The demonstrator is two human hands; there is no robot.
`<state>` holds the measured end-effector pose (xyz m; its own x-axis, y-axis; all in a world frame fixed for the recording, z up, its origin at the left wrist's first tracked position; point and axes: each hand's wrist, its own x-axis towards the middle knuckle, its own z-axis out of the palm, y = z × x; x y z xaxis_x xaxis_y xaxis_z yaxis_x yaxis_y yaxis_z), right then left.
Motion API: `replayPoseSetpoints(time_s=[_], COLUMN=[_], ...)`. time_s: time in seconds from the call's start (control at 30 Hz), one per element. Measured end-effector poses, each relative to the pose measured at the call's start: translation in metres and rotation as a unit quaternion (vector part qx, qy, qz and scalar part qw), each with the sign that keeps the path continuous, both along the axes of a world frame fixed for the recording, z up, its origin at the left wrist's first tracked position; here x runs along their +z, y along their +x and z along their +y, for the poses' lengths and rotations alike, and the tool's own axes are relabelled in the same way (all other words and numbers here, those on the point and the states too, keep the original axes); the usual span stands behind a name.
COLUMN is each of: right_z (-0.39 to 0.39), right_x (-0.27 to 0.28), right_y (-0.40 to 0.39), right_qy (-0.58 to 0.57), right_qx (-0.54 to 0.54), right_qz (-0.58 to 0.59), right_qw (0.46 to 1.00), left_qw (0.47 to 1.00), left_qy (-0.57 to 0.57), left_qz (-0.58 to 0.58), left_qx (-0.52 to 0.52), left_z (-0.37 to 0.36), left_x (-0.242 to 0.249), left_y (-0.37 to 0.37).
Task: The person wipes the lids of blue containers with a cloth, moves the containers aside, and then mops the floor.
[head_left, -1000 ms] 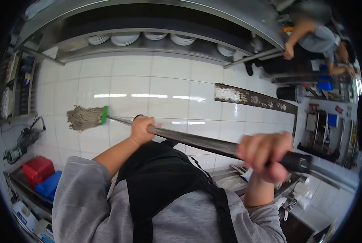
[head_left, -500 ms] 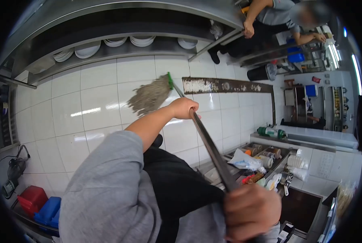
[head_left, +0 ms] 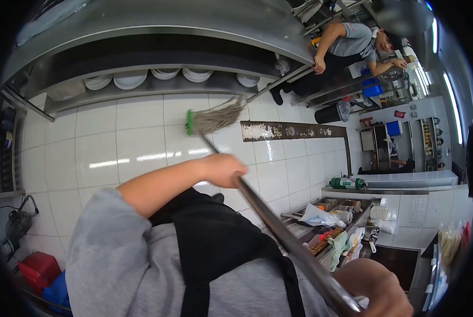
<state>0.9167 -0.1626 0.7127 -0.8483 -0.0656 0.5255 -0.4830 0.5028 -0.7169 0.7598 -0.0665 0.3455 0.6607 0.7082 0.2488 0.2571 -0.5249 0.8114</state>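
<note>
A mop (head_left: 218, 119) with grey string strands and a green clamp rests on the white tiled floor (head_left: 141, 142). Its strands trail to the right of the clamp, close to the steel shelf's leg. My left hand (head_left: 223, 170) is closed around the middle of the metal handle, arm stretched out across my body. At the lower right, my right hand (head_left: 382, 290) grips the handle near its upper end; part of those fingers is cut off or hidden. The handle runs diagonally in front of my black apron (head_left: 215, 238).
A steel counter (head_left: 157, 24) has a lower shelf with stacked white plates (head_left: 131, 79). A co-worker (head_left: 347, 47) leans by a counter at upper right, near a black bin (head_left: 329, 113). A rusty floor drain (head_left: 294, 130) crosses the tiles. A cluttered prep counter (head_left: 331, 222) stands at right.
The mop head has swung left, and its strands now trail right instead of left. My left hand moved down and slightly left; my right hand moved toward the lower right. The co-worker's head has turned.
</note>
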Motion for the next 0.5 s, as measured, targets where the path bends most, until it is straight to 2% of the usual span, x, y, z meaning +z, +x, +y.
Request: replayPoseSetpoints(time_s=[0.03, 0.07, 0.1, 0.13, 0.17, 0.2, 0.23, 0.27, 0.3, 0.33, 0.37, 0.43, 0.47, 0.5], right_z=[0.000, 0.003, 0.014, 0.015, 0.009, 0.011, 0.012, -0.003, -0.018, -0.024, -0.026, -0.022, -0.028, -0.028], right_x=[-0.017, -0.027, -0.035, -0.059, -0.069, -0.076, -0.086, -0.108, -0.134, -0.149, -0.159, -0.172, -0.175, -0.179], right_y=[-0.010, -0.014, -0.012, -0.003, 0.004, -0.011, -0.031, -0.029, -0.026, -0.036, -0.042, -0.023, -0.022, -0.013], right_qy=[-0.010, -0.033, -0.074, -0.158, -0.186, -0.236, -0.285, -0.336, -0.380, -0.408, -0.434, -0.381, -0.414, -0.411], right_qx=[0.019, 0.061, 0.162, 0.202, 0.197, 0.176, 0.151, 0.053, -0.046, -0.120, -0.192, -0.280, -0.311, -0.321], right_qz=[0.013, -0.027, -0.094, -0.079, -0.120, -0.072, -0.021, 0.065, 0.150, 0.172, 0.192, 0.091, 0.079, 0.090], right_qw=[1.000, 0.997, 0.980, 0.963, 0.955, 0.953, 0.946, 0.938, 0.911, 0.888, 0.859, 0.877, 0.852, 0.848], left_qw=[0.999, 0.996, 0.992, 0.979, 0.960, 0.935, 0.906, 0.912, 0.852, 0.776, 0.783, 0.782, 0.817, 0.826], left_qy=[-0.036, -0.031, -0.026, -0.014, -0.003, -0.003, -0.003, -0.007, -0.040, -0.072, -0.075, -0.119, -0.096, -0.091], left_qz=[0.023, 0.017, 0.010, -0.025, -0.061, -0.061, -0.059, -0.053, -0.082, -0.110, -0.105, -0.074, -0.008, -0.004], left_qx=[0.029, 0.079, 0.126, 0.201, 0.274, 0.349, 0.419, 0.406, 0.515, 0.617, 0.609, 0.608, 0.568, 0.556], left_z=[-0.018, -0.040, -0.064, -0.088, -0.113, -0.137, -0.157, -0.172, -0.184, -0.195, -0.207, -0.227, -0.240, -0.253], left_x=[-0.021, -0.039, -0.056, -0.070, -0.080, -0.085, -0.087, -0.094, -0.105, -0.114, -0.120, -0.128, -0.131, -0.142], left_y=[-0.018, -0.036, -0.053, -0.067, -0.078, -0.088, -0.096, -0.100, -0.101, -0.100, -0.101, -0.103, -0.102, -0.103])
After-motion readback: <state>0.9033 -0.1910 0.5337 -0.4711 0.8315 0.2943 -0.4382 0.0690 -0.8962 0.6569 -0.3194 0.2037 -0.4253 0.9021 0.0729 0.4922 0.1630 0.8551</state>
